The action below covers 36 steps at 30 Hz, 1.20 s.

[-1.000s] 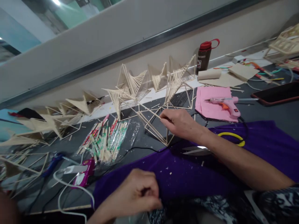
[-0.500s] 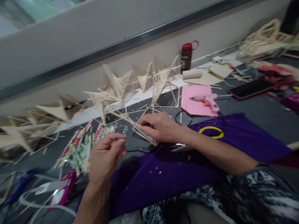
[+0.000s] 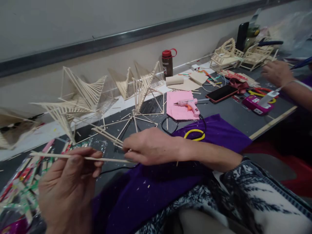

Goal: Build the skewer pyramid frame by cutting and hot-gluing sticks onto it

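A thin wooden stick (image 3: 109,159) runs nearly level above the purple cloth (image 3: 131,201). My left hand (image 3: 70,185) pinches it between thumb and fingers, with one end sticking out to the left. The stick's other end meets the fingertips of my right hand (image 3: 156,146), which are closed around it; the exact grip is partly hidden. Just behind my right hand lie more sticks (image 3: 107,135) and a small frame of glued sticks (image 3: 133,117). Scissors with a yellow handle (image 3: 195,131) rest on the cloth behind my right forearm, their blades mostly hidden.
Stick models with fanned, curved surfaces (image 3: 83,91) stand along the wall. A pink glue gun (image 3: 190,105) lies on a pink pad (image 3: 175,113). Beyond are a bottle (image 3: 167,65), a phone (image 3: 222,94) and a purple power block (image 3: 255,105). Another person's hand (image 3: 278,72) is at the right.
My left hand, holding no visible stick before, now pinches a wooden stick. My right hand has come away from the stick frame to the stick's end. The view has swung right, bringing in another person's hand.
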Available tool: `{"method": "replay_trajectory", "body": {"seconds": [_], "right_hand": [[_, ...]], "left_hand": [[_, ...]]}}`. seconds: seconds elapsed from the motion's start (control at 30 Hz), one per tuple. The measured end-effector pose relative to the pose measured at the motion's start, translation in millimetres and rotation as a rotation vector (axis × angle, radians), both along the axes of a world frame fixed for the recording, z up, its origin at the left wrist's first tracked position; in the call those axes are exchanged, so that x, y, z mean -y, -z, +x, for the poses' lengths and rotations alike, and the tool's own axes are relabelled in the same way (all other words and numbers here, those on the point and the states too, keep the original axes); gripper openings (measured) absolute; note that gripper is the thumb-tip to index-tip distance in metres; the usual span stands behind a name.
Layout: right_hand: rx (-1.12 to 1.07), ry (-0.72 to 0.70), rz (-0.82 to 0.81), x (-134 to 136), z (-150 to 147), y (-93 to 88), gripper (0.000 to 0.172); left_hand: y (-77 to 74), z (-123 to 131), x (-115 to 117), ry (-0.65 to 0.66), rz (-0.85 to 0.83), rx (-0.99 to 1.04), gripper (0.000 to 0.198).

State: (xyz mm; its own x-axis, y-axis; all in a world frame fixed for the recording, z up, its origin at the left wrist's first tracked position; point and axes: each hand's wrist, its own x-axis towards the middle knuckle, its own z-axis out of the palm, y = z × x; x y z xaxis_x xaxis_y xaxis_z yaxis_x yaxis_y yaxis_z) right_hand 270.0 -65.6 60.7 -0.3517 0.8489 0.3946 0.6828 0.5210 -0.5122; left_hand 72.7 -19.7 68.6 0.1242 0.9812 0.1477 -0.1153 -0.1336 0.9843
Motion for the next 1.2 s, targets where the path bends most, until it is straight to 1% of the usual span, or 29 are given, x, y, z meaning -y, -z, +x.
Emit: {"method": "replay_trajectory", "body": {"seconds": [0.03,0.1,0.2,0.23,0.27,0.33,0.37,0.43,0.47,0.53,0.6,0.67,0.73,0.8,0.87,0.93,1.0,1.03,1.1,1.17,1.2], "right_hand": [[-0.014,0.035,-0.003,3,15,2.6,0.020],[-0.065,0.172,-0.019,11,52,10.6,0.020],[-0.073,0.556,-0.063,24,107,25.7,0.023],[-0.087,0.646,-0.084,28,121,30.7,0.023],[-0.099,0.701,-0.115,32,133,35.5,0.024],[-0.082,0.745,-0.183,39,151,44.3,0.026],[-0.044,0.784,-0.183,41,159,48.2,0.026],[0.103,0.940,-0.168,43,172,55.1,0.029],[0.186,1.023,-0.190,44,178,58.3,0.032],[0.317,1.127,-0.308,44,190,64.8,0.038],[0.355,1.137,-0.459,41,199,71.9,0.045],[0.347,1.119,-0.550,37,204,78.8,0.051],[0.354,1.127,-0.576,31,204,83.5,0.055],[0.389,1.139,-0.571,25,202,84.9,0.056],[0.399,1.130,-0.561,22,201,83.3,0.052],[0.316,1.131,-0.551,22,202,80.5,0.043],[0.127,1.183,-0.503,25,203,78.0,0.035],[0.009,1.222,-0.445,26,203,77.2,0.032],[-0.237,1.272,-0.263,29,201,76.0,0.029],[-0.444,1.241,-0.082,31,198,74.3,0.032],[-0.525,1.211,-0.030,32,195,72.8,0.033]], "left_hand": [[1.2,-1,-1,0.013,-0.008,0.008,0.015],[7.5,-2,-1,0.055,-0.056,0.009,0.018],[20.3,-2,-2,0.138,-0.126,0.004,0.024],[23.6,-2,-3,0.167,-0.134,0.008,0.026],[26.0,-2,-4,0.192,-0.132,0.017,0.026],[28.1,-5,-9,0.227,-0.115,0.045,0.026],[28.1,-6,-11,0.221,-0.092,0.064,0.027],[27.2,-10,-17,0.171,-0.019,0.101,0.027],[26.8,-11,-20,0.141,0.019,0.114,0.027],[27.5,-13,-24,0.107,0.054,0.128,0.025],[30.6,-13,-27,0.113,0.026,0.126,0.024],[35.6,-12,-29,0.149,-0.016,0.112,0.026],[40.6,-10,-28,0.197,-0.033,0.090,0.029],[44.1,-8,-25,0.226,-0.033,0.061,0.030],[45.5,-5,-21,0.224,-0.028,0.037,0.029],[45.9,-2,-17,0.226,-0.038,0.028,0.028],[46.4,0,-14,0.238,-0.065,0.020,0.028],[47.0,1,-13,0.247,-0.078,0.014,0.028],[48.5,1,-13,0.265,-0.095,0.004,0.029],[50.3,1,-14,0.269,-0.099,0.006,0.030],[51.1,0,-14,0.262,-0.100,0.010,0.031]]}}
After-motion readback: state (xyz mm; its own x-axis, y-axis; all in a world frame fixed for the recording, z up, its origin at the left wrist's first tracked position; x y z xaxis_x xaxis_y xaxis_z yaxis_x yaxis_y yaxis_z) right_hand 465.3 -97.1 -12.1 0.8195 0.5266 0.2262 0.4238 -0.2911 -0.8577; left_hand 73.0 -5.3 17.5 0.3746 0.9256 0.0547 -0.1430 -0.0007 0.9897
